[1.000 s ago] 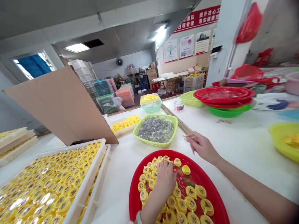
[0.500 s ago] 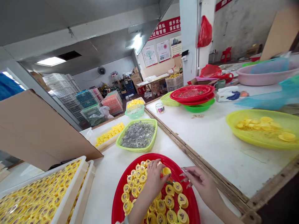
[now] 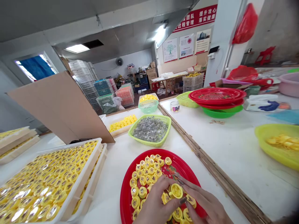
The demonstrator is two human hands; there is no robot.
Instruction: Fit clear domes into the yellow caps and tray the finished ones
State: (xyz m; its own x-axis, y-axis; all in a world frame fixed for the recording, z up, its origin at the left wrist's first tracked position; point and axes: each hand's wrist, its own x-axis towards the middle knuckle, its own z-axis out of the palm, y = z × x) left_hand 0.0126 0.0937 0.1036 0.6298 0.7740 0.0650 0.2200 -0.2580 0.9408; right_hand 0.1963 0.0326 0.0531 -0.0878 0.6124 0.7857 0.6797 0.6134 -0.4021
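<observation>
A red tray (image 3: 183,166) in front of me holds several small yellow caps (image 3: 149,171) packed in rows. My left hand (image 3: 156,203) rests on the tray and pinches one yellow cap (image 3: 176,190) between thumb and fingers. Beside it, my right hand (image 3: 205,202) has its fingers stretched out, their tips touching that same cap. Behind the tray stands a green basket (image 3: 161,142) of clear shiny pieces (image 3: 149,129).
A white crate (image 3: 77,189) full of yellow caps lies at the left under a leaning cardboard sheet (image 3: 60,105). A wooden strip (image 3: 205,158) divides the tables. On the right are a yellow-green basket (image 3: 268,143), stacked red and green trays (image 3: 217,96) and a small jar (image 3: 174,106).
Both hands have drawn back toward me over the red tray. My left hand now pinches a cap, and my right hand has come in from the right to meet it.
</observation>
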